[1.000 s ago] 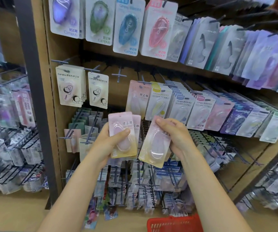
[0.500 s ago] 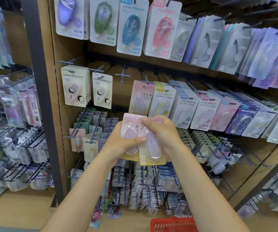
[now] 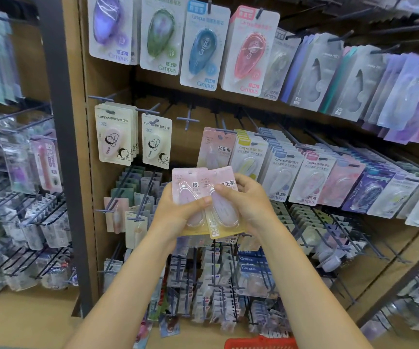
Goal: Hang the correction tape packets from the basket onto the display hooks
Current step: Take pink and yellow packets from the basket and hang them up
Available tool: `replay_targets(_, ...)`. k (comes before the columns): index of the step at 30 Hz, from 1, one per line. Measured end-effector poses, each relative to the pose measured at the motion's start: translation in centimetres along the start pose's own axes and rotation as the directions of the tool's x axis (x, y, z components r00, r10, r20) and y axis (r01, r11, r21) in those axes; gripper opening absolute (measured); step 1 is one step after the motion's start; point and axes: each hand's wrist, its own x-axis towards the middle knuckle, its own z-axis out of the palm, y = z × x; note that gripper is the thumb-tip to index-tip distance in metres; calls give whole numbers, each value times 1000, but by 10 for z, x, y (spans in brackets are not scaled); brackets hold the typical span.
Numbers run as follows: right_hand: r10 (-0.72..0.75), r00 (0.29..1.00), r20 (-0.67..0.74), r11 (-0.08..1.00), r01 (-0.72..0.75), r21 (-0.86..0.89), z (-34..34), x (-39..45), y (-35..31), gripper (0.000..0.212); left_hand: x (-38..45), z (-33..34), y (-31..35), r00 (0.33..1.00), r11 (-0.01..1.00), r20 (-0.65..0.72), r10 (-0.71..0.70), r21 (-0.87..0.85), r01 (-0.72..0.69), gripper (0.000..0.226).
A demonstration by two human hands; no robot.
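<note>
Packets of pink-carded correction tape, each with a clear oval blister, sat together in both hands in front of the peg display. The left hand [image 3: 175, 210] gripped the left pink packet [image 3: 185, 190], thumb laid across its blister; the right hand [image 3: 243, 200] pinched the right pink packet [image 3: 222, 212], thumb on the front and fingers curled behind. The two cards overlapped, the right one lying over the edge of the left, with pale yellow lower edges showing beneath.

Just above and behind them hung a matching pink correction tape packet [image 3: 216, 149] on a dark metal hook [image 3: 224, 131], which looked like the intended row. The red plastic basket [image 3: 261, 343] was only a strip at the bottom edge, well below the hands; its contents were out of sight.

The main risk, as I judged it, lay in the overlap: unless the hang holes were lined up, the hook tip would catch card instead of the slot and could bend or tear it. Smooth blisters under the thumbs might also let one packet slip and drop among the crowded lower pegs [image 3: 218, 293]. A neighbouring yellow-topped packet [image 3: 250, 157] hung close by, so a careless push could knock it or land the pink packets on the wrong hook.
</note>
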Motion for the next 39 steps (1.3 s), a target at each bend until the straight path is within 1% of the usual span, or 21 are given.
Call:
replay_targets(2,-79,997,18,992,80,-94,4,0,-1,25,3,-1,3,999,999,-19,32,11,-31,86)
replay_targets(4,-118,990,78,975,131,-181,5,0,-4,33,8,-2,8,999,999,-29,44,10,-43,89)
replay_targets(6,-126,984,122,969,149,-198,5,3,-5,40,13,-3,14,998,998,-26,62,32,-61,84)
replay_targets(7,-137,984,114,971,156,-180,5,5,-5,42,15,-3,16,997,997,-35,71,41,-70,79)
replay_targets(8,-154,985,79,975,165,-150,5,7,-6,42,18,-4,18,995,996,-52,81,47,-79,72)
replay_targets(10,-193,981,-33,977,189,-100,7,14,-7,41,21,-7,23,991,993,-79,108,66,-103,61)
replay_targets(12,-228,968,-102,971,219,-94,9,22,-9,40,24,-11,21,988,989,-86,126,84,-119,57)
replay_targets(16,-232,962,-144,970,217,-112,16,36,-8,41,25,-18,14,988,993,-109,109,58,-103,64)
replay_targets(20,-243,948,-208,965,215,-149,23,50,-2,45,21,-21,13,990,995,-107,93,44,-89,60)
replay_targets(24,-288,915,-284,954,247,-171,28,52,2,60,16,-24,15,994,998,-84,66,1,-66,49)
replay_targets(26,-323,900,-293,940,271,-206,27,46,5,57,15,-27,15,994,998,-89,59,-22,-61,48)
replay_targets(28,-374,878,-299,910,285,-302,24,36,9,48,13,-29,16,994,996,-95,54,-59,-60,46)
replay_targets(31,-470,830,-300,826,294,-481,18,19,15,21,9,-30,17,997,994,-61,48,-90,-54,54)
replay_targets(32,-464,839,-285,821,286,-495,16,15,17,13,8,-29,17,997,993,-46,54,-103,-59,52)
replay_targets(33,-416,876,-245,840,266,-473,16,10,16,9,8,-27,17,998,991,-29,61,-115,-64,50)
replay_targets(35,-219,972,-90,924,177,-340,18,3,12,12,6,-22,17,998,988,12,63,-140,-61,48)
replay_targets(36,-137,991,-12,953,128,-273,19,1,10,14,5,-19,18,997,987,34,62,-150,-57,46)
replay_targets(37,-99,995,28,967,103,-232,20,-2,9,14,4,-17,18,997,987,54,62,-153,-53,45)
replay_targets(39,-91,996,6,980,90,-176,18,-3,7,12,3,-13,20,997,987,65,50,-152,-40,44)
